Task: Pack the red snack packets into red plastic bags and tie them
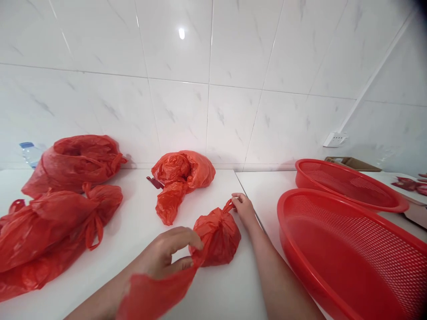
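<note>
A small, filled red plastic bag (222, 242) sits on the white table in front of me, its top gathered into twisted ends. My left hand (173, 251) pinches one long end of the bag, which trails down toward the bottom of the view. At the other side, my right hand (243, 206) grips a short twisted handle of the same bag between thumb and fingers. What the bag contains is hidden by the red plastic. Just beyond it lies a crumpled, partly open red bag (202, 171).
Two red plastic baskets (316, 249) stand at the right. Several red bags (50, 222) are heaped at the left, with a clear bottle (30, 155) behind. A dark red handle-like piece (155, 182) pokes out by the middle bag. A socket (335, 139) is on the tiled wall.
</note>
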Tool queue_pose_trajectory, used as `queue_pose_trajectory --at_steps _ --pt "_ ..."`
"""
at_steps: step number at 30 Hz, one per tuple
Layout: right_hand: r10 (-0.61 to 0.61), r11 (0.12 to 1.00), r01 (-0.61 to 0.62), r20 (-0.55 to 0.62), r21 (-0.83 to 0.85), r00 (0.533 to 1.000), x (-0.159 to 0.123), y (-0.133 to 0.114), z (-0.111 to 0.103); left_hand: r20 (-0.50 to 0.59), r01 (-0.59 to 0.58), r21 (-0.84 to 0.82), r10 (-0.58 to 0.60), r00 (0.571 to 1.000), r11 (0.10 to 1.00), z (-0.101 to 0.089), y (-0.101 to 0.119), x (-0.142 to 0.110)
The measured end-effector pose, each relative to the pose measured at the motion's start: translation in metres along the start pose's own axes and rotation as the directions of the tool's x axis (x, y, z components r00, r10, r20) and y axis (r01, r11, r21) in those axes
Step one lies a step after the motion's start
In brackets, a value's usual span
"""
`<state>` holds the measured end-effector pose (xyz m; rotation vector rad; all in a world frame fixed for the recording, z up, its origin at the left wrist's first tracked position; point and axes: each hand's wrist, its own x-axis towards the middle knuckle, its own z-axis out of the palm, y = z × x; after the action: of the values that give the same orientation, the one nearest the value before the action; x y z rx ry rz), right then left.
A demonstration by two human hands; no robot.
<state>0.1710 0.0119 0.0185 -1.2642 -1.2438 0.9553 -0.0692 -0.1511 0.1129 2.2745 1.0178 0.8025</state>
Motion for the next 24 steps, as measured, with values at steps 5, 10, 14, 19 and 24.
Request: queue_pose_trajectory --at_steps 5,10,14,19,24 --pt "0.019 1.0 -0.019 -0.026 0.021 0.999 0.003 0.007 -0.002 -0.075 0.142 0.037 -0.139 0.987 0.989 0.008 0.0 0.017" --pt "-0.025 0.999 0.025 -0.003 -0.039 1.0 0.001 0.009 -0.002 -0.012 0.309 0.117 -0.31 0.951 0.944 0.033 -0.013 0.046" --pt "-0.038 0.997 0.04 0.035 -0.061 0.999 -0.001 0.007 -0.005 0.061 0.245 0.258 -0.269 0.961 0.935 0.049 -0.02 0.058" --pt "0.031 0.998 -0.027 0.068 -0.059 0.997 0.005 0.016 -0.009 -0.051 0.201 0.278 -0.195 0.98 0.939 0.032 -0.016 0.043" --pt "0.088 0.993 -0.082 0.068 -0.082 0.994 0.006 0.019 -0.01 -0.273 0.278 0.236 -0.211 0.938 0.931 -0.013 -0.005 0.005"
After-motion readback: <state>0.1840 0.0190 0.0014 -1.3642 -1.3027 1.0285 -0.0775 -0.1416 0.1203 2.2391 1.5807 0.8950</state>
